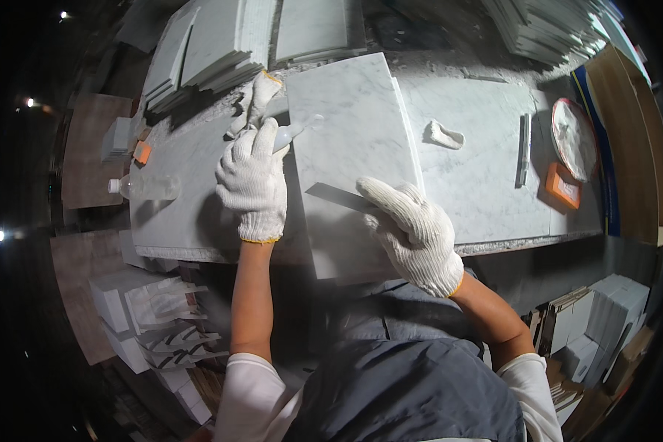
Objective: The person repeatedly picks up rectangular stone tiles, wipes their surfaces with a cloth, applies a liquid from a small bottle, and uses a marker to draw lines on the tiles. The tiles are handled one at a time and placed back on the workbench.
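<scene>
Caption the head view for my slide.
Gloved left hand holds a pale object, right hand a flat blade, at a marbled slab.

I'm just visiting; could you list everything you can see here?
Top slab: one, pale grey-veined, centre
Worktop: one, pale grey, beneath it
Slab stacks: several, whitish, along the top
Flat blade: one, grey, in the right hand
Small container: one, whitish, in the left hand
Crumpled cloth or glove: one, white, beyond the left hand
Small crumpled piece: one, white, right of the slab
Clear bottle: one, colourless, left
Orange pieces: two, far left and right
Slim stick: one, silvery, right
Round dish: one, whitish contents, right
Brown boards: several, both sides
Left hand, right hand: two, white-gloved, centre
Dark edges: unclear
</scene>
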The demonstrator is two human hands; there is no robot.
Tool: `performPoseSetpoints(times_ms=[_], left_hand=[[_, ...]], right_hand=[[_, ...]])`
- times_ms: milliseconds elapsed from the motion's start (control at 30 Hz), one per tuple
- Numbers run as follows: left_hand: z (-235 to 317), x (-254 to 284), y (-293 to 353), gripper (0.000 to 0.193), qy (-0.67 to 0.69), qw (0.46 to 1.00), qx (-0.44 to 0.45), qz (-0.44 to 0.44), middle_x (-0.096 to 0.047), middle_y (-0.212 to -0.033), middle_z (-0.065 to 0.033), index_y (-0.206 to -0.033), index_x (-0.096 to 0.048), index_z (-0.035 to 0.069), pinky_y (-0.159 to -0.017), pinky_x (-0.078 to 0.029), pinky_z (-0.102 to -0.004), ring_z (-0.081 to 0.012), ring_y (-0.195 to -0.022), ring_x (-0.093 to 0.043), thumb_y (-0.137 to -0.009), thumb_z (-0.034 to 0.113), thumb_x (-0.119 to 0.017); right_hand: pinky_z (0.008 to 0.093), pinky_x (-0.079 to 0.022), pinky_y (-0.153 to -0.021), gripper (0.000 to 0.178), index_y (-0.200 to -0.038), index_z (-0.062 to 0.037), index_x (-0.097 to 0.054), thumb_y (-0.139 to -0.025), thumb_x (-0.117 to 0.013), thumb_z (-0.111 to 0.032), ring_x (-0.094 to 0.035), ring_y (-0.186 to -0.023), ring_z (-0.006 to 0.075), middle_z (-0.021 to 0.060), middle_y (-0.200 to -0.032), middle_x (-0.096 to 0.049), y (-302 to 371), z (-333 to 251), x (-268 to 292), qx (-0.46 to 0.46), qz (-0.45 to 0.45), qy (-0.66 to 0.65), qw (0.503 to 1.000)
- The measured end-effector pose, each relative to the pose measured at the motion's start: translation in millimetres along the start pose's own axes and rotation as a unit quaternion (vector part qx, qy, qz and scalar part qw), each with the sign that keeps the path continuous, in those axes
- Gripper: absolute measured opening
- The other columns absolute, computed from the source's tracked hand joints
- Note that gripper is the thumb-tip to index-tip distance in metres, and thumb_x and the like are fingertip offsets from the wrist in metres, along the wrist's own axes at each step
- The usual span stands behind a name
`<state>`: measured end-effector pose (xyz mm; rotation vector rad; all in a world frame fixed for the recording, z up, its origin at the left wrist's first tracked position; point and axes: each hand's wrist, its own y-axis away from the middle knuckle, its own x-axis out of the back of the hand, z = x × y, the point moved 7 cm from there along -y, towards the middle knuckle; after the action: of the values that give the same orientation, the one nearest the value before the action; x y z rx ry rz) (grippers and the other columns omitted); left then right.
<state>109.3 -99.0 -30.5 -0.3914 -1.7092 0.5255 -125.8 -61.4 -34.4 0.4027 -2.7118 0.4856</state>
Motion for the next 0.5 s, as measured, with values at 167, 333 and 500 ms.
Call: performPoseSetpoints(times_ms=[167, 333, 500], left_hand=[[-36.9, -16.0, 11.5, 0.045, 0.32, 0.924, 0.205, -0.045, -0.065, -0.117, -0.015, -0.127, -0.068, 0.007, -0.096, -0.051, -0.0421, -0.0309, -0.107, -0.064, -0.088, 0.028, -0.08], [-69.7, -53.9, 43.7, 0.044, 0.499, 0.775, 0.376, -0.098, -0.07, -0.105, -0.0103, -0.121, -0.067, 0.0, -0.088, -0.05, -0.0347, -0.0193, -0.095, -0.063, -0.09, 0.028, -0.08], [-83.2, -80.2, 63.9, 0.039, 0.376, 0.852, 0.352, -0.1, -0.07, -0.102, -0.012, -0.112, -0.067, 0.0, -0.086, -0.049, -0.0388, -0.0248, -0.093, -0.064, -0.09, 0.03, -0.078]], right_hand=[[0.0283, -0.054, -0.066, 0.045, -0.141, 0.0006, -0.059, -0.096, -0.067, -0.004, -0.065, -0.071, 0.0151, 0.0101, -0.096, -0.071, 10.1, 13.7, 10.7, -0.083, 0.004, -0.133, 0.988], [0.024, -0.053, -0.056, 0.056, -0.15, 0.0059, -0.045, -0.1, -0.063, -0.013, -0.061, -0.065, 0.0114, 0.0062, -0.088, -0.064, 59.6, 61.8, 49.6, -0.307, 0.024, -0.297, 0.904], [0.0262, -0.053, -0.06, 0.068, -0.152, 0.0049, -0.042, -0.097, -0.073, -0.021, -0.062, -0.073, 0.0153, 0.0063, -0.095, -0.058, 100.2, 80.0, 72.5, -0.358, 0.061, -0.364, 0.858]])
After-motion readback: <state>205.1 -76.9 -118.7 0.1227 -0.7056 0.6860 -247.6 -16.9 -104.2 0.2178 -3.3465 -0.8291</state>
